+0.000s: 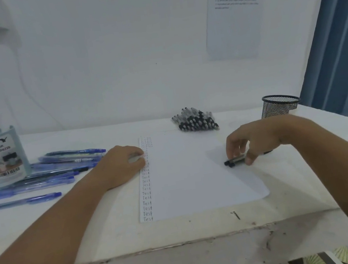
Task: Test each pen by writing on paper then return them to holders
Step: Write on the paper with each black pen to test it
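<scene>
Right hand (245,142) pinches a black pen (235,160) lying on the paper (192,174). Left hand (123,161), fingers curled, presses the paper's left edge, holding nothing.

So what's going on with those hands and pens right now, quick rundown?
Left hand flat, pinning paper. Right hand pinching black pen on the sheet. Mesh holder empty as far as visible, black pens piled beside. Nothing blocking.

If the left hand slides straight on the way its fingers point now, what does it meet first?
The left hand points right across the paper. Its fingers already rest on the paper's left edge, over the "Test" column. Further on lies bare paper, then probably the right hand holding a black pen.
</scene>
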Tool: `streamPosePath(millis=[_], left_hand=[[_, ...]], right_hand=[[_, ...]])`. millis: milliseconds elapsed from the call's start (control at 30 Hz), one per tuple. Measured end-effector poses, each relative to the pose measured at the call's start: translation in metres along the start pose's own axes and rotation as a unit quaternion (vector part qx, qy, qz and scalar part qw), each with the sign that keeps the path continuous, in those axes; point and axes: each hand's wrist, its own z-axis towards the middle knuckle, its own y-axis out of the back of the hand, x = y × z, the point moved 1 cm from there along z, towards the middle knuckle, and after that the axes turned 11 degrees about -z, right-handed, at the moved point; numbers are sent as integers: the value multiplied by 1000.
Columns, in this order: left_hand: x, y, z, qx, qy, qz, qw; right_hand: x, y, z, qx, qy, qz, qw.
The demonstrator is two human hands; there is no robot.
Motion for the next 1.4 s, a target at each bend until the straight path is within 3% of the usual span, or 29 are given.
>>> streamPosePath(millis=[300,533,733,1133,1233,1400], left_hand=[[1,-1,1,-10,-11,-16,1000],[8,-1,4,-9,-10,-50,999],[15,-2,9,-12,-12,-56,998],[11,1,6,-5,-7,-39,999],[8,2,5,-5,-9,-37,999],[6,2,4,-5,-9,-41,999]], right_hand=[[20,5,54,-109,-2,52,993],[34,16,84,-122,-4,27,992],[21,3,91,-169,-7,116,979],[22,-5,87,-231,3,125,965],[25,-3,83,-277,-6,149,949],[34,3,79,-431,-3,187,883]])
